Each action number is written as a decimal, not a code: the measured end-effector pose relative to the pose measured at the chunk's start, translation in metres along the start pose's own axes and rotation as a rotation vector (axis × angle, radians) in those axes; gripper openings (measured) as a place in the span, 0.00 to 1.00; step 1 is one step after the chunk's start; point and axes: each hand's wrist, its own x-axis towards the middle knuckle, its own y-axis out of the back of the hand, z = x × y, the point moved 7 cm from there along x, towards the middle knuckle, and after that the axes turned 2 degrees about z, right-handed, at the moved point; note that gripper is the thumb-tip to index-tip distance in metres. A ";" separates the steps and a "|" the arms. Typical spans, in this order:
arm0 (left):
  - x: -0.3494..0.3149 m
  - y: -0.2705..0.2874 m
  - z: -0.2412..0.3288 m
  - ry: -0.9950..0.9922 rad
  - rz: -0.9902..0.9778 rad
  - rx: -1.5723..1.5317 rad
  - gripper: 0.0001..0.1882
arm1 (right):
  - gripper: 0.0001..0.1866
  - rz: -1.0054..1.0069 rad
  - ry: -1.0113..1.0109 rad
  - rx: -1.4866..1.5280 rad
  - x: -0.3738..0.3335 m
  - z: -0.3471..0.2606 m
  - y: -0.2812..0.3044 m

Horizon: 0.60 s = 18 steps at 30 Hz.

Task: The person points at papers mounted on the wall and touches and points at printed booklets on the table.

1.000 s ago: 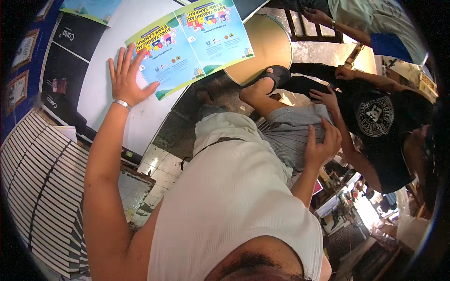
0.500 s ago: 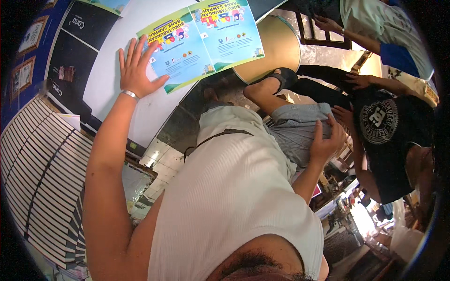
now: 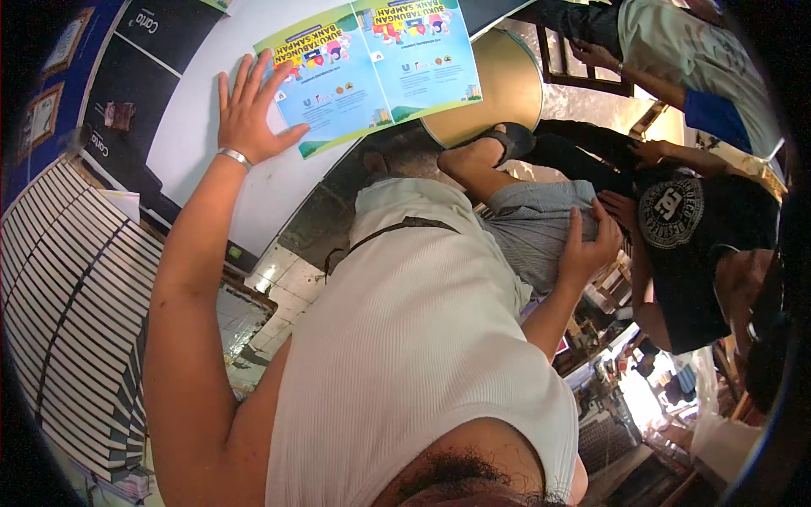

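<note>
A light blue and green printed sheet (image 3: 338,106), bearing two matching panels of colourful cartoon figures, lies upside down to me on the white tabletop (image 3: 190,139). My left hand (image 3: 256,114) rests at the sheet's left edge, fingers spread and thumb on its lower part; nothing is gripped. At the right, my right hand (image 3: 591,249) lies loosely on the knee of a bent leg in grey shorts (image 3: 536,224), its fingers apart and holding nothing. A black sandal (image 3: 513,144) is on that leg's foot.
A stack of papers with dark stripes (image 3: 76,313) stands at the left. Black boxes or panels (image 3: 131,84) border the table. Beyond the sheet is a round tan seat (image 3: 494,89). A person in a black shirt (image 3: 701,253) sits close on the right; another person (image 3: 693,76) is farther back.
The view has shifted slightly, so the sheet and table edge sit a little higher. Both hands keep their places, and the person in black leans a little differently.
</note>
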 end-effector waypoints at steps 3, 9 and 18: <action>0.000 -0.001 0.000 0.004 0.000 -0.001 0.54 | 0.21 -0.027 -0.024 0.009 0.001 0.000 0.001; 0.000 -0.001 0.000 0.008 -0.005 0.008 0.54 | 0.21 -0.021 -0.031 -0.001 -0.001 0.001 0.001; 0.001 -0.001 -0.001 -0.004 0.005 0.002 0.54 | 0.23 -0.045 -0.106 -0.038 -0.008 0.007 -0.003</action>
